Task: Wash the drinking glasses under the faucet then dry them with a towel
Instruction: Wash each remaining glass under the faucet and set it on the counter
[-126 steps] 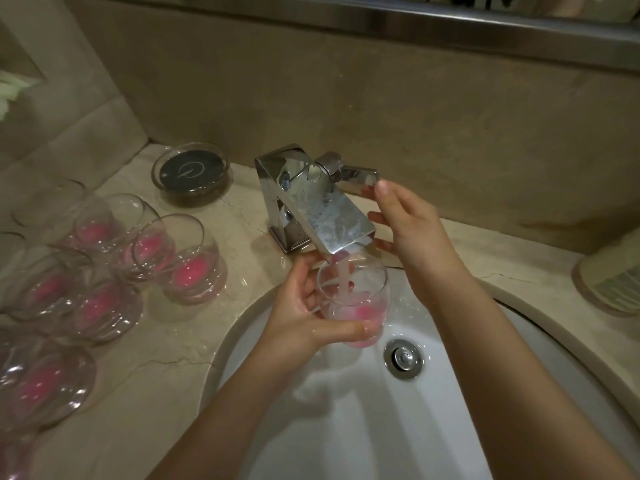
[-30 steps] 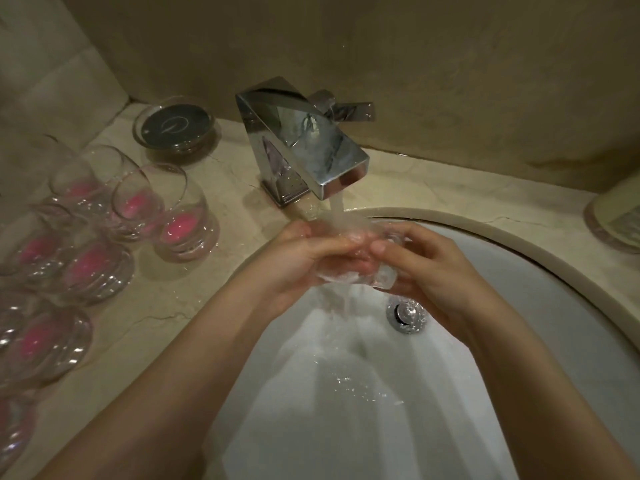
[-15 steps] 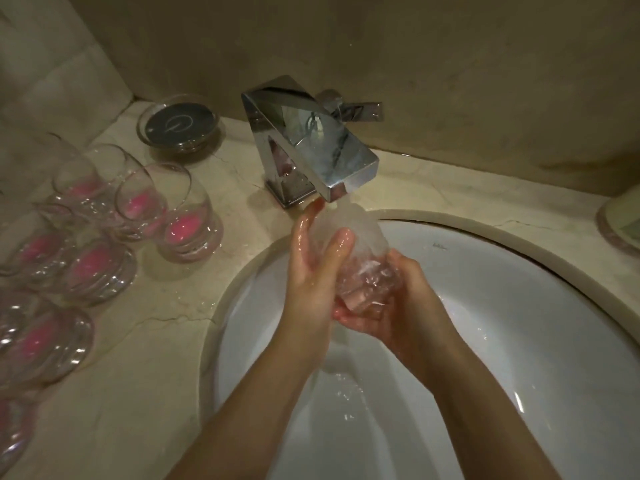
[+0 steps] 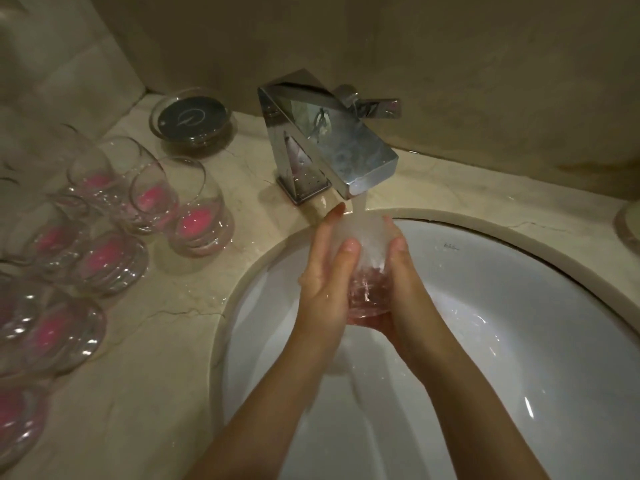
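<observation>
A clear drinking glass with a pink bottom stands upright under the chrome faucet, and running water pours into it and spills over. My left hand wraps its left side, thumb across the front. My right hand cups its right side and base from below. Both hands are over the white sink basin. Several more clear glasses with pink bottoms stand on the marble counter to the left.
A glass dish with a dark lid sits behind the glasses by the wall. The faucet lever points right. Water puddles on the counter near the glasses. An object shows at the right edge.
The glass has come upright under the stream, held between both hands. My right hand moved from under the base up along the right side. The view shifted slightly.
</observation>
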`<state>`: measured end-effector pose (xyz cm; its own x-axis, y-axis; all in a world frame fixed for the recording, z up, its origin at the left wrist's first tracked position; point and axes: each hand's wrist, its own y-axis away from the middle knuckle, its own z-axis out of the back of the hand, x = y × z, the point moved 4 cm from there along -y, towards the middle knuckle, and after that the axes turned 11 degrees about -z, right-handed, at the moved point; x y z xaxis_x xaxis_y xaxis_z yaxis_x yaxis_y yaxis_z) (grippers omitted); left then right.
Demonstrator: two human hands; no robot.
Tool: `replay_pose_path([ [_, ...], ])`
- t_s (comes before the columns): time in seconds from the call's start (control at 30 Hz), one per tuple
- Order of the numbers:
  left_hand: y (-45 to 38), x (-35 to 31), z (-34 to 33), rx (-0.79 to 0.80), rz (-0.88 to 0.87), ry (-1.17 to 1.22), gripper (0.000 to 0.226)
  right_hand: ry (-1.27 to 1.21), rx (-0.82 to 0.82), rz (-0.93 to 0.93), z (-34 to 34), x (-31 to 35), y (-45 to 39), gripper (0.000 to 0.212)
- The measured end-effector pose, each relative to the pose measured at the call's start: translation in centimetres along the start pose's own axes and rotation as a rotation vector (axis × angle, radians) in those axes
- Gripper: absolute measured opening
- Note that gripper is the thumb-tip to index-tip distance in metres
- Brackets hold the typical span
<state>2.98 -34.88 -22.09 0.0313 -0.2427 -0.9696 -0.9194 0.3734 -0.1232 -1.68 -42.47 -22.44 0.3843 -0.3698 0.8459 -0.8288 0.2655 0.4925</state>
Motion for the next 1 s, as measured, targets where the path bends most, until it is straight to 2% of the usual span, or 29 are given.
replay_pose_path([
  [0.1,0.0,0.4,0.1,0.05,-0.085,-0.183,0.033,0.232,-0.172,0.059,-0.2,-0.1,0.2,0.038],
  [0.17,0.2,0.5,0.1,0.087,-0.055,-0.271,0.033,0.26,-0.191,0.106,-0.4,0.0,0.2,0.035],
  [0.23,0.1,0.7,0.5,0.031,0.027,-0.154,0.032,0.196,-0.137,0.108,-0.4,-0.1,0.0,0.037],
  [0.3,-0.2,0.7,0.7,-0.008,0.078,0.024,0.024,0.016,-0.043,0.019,-0.6,0.0,-0.3,0.038],
  [0.37,-0.5,0.5,0.8,-0.03,0.077,0.074,0.02,-0.139,0.035,-0.074,-0.9,-0.2,-0.4,0.039],
  [0.4,-0.6,0.4,0.8,-0.03,0.07,0.058,0.023,-0.13,0.032,-0.072,-0.8,-0.3,-0.5,0.04],
  [0.5,-0.6,0.3,0.6,0.028,-0.033,-0.117,0.02,0.112,-0.105,0.062,-0.6,0.0,-0.4,0.044],
  [0.57,-0.4,-0.2,0.4,0.085,-0.095,-0.251,0.033,0.184,-0.147,0.147,-0.5,0.3,-0.1,0.041],
  [0.63,-0.5,-0.1,0.7,0.067,-0.068,-0.192,0.037,0.103,-0.095,0.146,-0.4,0.3,-0.2,0.04],
  [0.7,-0.8,0.3,0.9,0.041,0.035,0.022,0.031,-0.091,0.021,0.016,-0.5,0.0,-0.3,0.044],
  [0.77,-0.8,0.2,1.0,0.041,0.043,0.019,0.024,-0.127,0.067,-0.045,-0.5,-0.4,-0.4,0.05],
  [0.83,-0.8,0.3,1.2,0.064,-0.02,-0.133,0.025,0.02,-0.036,0.012,-0.4,-0.6,-0.5,0.048],
  [0.93,-0.8,0.3,0.9,0.152,-0.127,-0.425,0.052,0.217,-0.181,0.104,-0.1,-0.3,-0.5,0.036],
  [1.0,-1.0,0.3,0.9,0.099,-0.055,-0.299,0.049,0.129,-0.161,0.102,0.1,-0.4,-0.6,0.037],
])
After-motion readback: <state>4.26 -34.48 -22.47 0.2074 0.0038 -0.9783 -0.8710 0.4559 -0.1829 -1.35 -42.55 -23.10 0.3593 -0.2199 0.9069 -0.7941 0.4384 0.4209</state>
